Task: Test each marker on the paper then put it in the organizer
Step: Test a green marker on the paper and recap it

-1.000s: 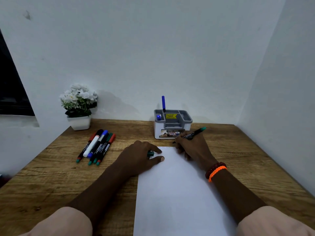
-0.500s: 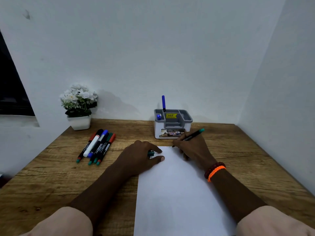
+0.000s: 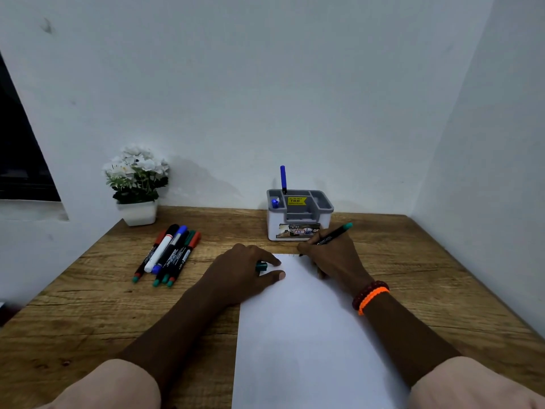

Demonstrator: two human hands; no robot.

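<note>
While our right hand (image 3: pixel 333 255) grips the green-capped black marker (image 3: pixel 330 237) like a pen, its tip rests at the far edge of the white paper (image 3: pixel 300 335), where a short row of faint marks shows along the top edge. Our left hand (image 3: pixel 241 276) lies on the near-left corner of the sheet, fingertips pressing the paper flat, with a green cap (image 3: pixel 261 266) pinched between its fingers. Beyond the paper, touching nothing, stands the grey and white organizer (image 3: pixel 299 215) near the wall; one blue pen (image 3: pixel 283 178) stands upright in its back-left compartment and a blue marker end (image 3: pixel 275 203) shows in the front-left one. To the left on the wooden bench (image 3: pixel 88 305) lies a bunch of markers (image 3: pixel 169 255) side by side, well apart from the sheet. A white pot of white flowers (image 3: pixel 137 184) sits in the far-left corner against the wall. An orange and dark red bracelet (image 3: pixel 370 296) circles our right wrist
</note>
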